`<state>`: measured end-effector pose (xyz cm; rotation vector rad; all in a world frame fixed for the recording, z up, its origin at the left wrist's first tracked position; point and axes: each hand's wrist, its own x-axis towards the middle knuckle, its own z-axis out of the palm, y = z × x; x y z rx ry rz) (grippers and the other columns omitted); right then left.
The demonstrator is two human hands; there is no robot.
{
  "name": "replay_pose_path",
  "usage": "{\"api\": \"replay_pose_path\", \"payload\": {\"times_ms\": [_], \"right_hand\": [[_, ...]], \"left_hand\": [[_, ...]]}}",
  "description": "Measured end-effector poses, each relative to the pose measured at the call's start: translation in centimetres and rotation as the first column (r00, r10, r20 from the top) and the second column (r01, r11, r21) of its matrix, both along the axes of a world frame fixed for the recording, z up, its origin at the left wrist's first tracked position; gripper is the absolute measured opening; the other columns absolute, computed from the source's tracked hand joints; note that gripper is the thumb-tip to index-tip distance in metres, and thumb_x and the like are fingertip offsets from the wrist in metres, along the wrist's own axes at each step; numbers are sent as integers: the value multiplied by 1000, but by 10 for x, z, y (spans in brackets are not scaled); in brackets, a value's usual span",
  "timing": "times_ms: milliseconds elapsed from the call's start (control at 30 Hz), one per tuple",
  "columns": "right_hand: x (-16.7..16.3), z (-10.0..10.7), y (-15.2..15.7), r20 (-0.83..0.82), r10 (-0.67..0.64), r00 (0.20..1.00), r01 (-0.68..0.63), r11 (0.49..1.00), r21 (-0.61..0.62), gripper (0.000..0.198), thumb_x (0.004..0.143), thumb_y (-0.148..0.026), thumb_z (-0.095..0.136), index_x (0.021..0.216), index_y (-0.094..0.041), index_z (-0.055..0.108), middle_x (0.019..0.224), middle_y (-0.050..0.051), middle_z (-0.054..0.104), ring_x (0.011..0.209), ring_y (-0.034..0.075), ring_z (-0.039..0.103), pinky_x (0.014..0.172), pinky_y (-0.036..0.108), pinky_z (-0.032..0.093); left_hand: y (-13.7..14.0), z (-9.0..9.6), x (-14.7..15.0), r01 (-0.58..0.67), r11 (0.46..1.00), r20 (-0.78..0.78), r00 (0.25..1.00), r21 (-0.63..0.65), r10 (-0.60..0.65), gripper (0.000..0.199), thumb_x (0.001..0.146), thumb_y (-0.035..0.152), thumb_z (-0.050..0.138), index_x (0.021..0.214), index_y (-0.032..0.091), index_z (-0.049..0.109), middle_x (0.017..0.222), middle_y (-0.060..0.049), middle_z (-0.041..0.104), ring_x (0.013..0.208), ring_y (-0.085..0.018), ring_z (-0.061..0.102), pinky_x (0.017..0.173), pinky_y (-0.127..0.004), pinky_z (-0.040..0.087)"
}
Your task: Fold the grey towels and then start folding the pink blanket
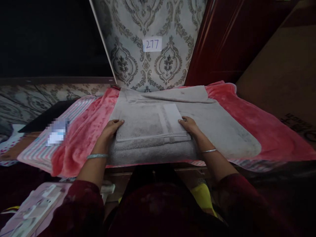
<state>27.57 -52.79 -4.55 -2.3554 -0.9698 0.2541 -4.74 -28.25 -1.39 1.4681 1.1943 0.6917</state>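
A grey towel (143, 120), folded into a rectangle with a paler band near its right side, lies in front of me. My left hand (110, 128) is closed at its left edge, thumb on top and the other fingers partly hidden below. On the opposite edge, my right hand (190, 125) pinches the cloth in the same way. Under and around the folded part, more grey cloth (229, 131) spreads to the right and back, with a rumpled fold at the rear; I cannot tell whether it is one piece with the towel.
A pink-red plush blanket (256, 121) and a striped cloth (37, 148) cover the surface below. A dark screen (49, 39) stands at back left, a cardboard box (281, 72) at right. A white power strip (39, 210) lies lower left. A paper marked 277 (152, 44) is on the wall.
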Motion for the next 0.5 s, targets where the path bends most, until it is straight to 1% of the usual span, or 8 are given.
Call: {"api": "replay_pose_path", "payload": {"times_ms": [67, 100, 167, 233, 300, 367, 433, 500], "right_hand": [[-2, 2, 3, -195, 1, 981, 15, 996, 82, 41, 94, -32, 51, 122, -8, 71, 108, 13, 77, 93, 23, 74, 79, 29, 56], [-3, 4, 3, -274, 9, 962, 24, 993, 118, 40, 94, -32, 50, 118, -8, 71, 101, 12, 78, 86, 22, 74, 74, 29, 56], [-5, 7, 5, -403, 22, 915, 54, 983, 176, 37, 92, -31, 54, 112, -6, 72, 89, 11, 78, 73, 20, 72, 66, 29, 56], [-4, 12, 6, -489, 33, 872, 87, 971, 222, 33, 86, -28, 61, 107, -6, 72, 81, 10, 77, 66, 19, 68, 62, 28, 55], [-1, 17, 6, -534, 54, 843, 109, 957, 269, 31, 80, -27, 67, 106, -9, 71, 79, 8, 76, 63, 17, 66, 60, 27, 53], [0, 21, 5, -577, 106, 810, 125, 930, 346, 34, 76, -27, 69, 106, -11, 71, 81, 5, 76, 63, 16, 65, 60, 26, 52], [-1, 19, 3, -625, 156, 765, 143, 905, 401, 36, 73, -26, 70, 106, -12, 71, 83, 4, 76, 63, 16, 65, 60, 25, 51], [-4, 13, -1, -666, 160, 729, 161, 905, 394, 36, 71, -22, 71, 106, -12, 70, 84, 5, 76, 65, 16, 66, 61, 25, 52]], "left_hand": [[1, 1, 4, 29, 997, 10, 1000, -67, -29, 38, 61, 35, 86, 87, 13, 69, 75, -6, 71, 69, -20, 67, 67, -31, 55], [1, 2, 7, 35, 994, 17, 999, -100, -34, 37, 60, 34, 87, 85, 14, 69, 73, -6, 71, 67, -21, 67, 64, -31, 55], [1, 4, 11, 37, 989, 44, 999, -144, -31, 37, 60, 31, 88, 85, 13, 69, 71, -7, 71, 64, -22, 68, 61, -31, 56], [3, 8, 14, 27, 988, 79, 997, -151, -15, 38, 62, 28, 87, 92, 12, 69, 73, -8, 71, 66, -22, 70, 63, -32, 57], [6, 13, 16, 0, 992, 108, 994, -125, 14, 45, 64, 25, 85, 103, 12, 69, 78, -7, 73, 72, -22, 71, 67, -32, 58], [11, 19, 16, -14, 996, 120, 992, -83, 24, 51, 65, 24, 84, 113, 14, 67, 85, -6, 74, 78, -22, 73, 71, -32, 59], [14, 20, 12, -9, 999, 92, 996, -35, 12, 53, 66, 26, 84, 115, 15, 67, 89, -8, 75, 82, -24, 73, 73, -34, 60], [15, 17, 4, 0, 999, 22, 1000, 37, -1, 53, 66, 30, 85, 114, 14, 69, 90, -10, 75, 83, -28, 74, 73, -38, 61]]}}
